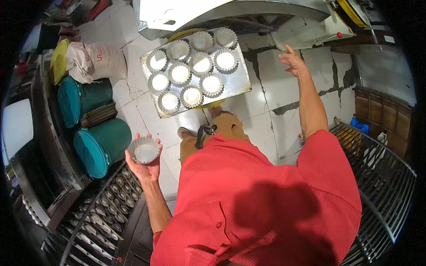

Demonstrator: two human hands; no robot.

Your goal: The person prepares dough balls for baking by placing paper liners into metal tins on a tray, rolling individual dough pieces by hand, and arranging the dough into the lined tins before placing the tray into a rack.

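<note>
"What's on your feed?"
"I've got the metal tray (238,86) with eleven fluted tins (201,63) on it."
"Grip status?"
"Right hand (293,62), off the tray's right: spread. Left hand (148,170): curled around a single tin (146,153), left of the tray."

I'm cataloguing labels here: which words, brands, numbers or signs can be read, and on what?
Pale sack: large red lettering on its side; I don't copy out printed wording.
Small white label at upper right: too small to read.
Fluted tin in the left hand: no print visible.
</note>
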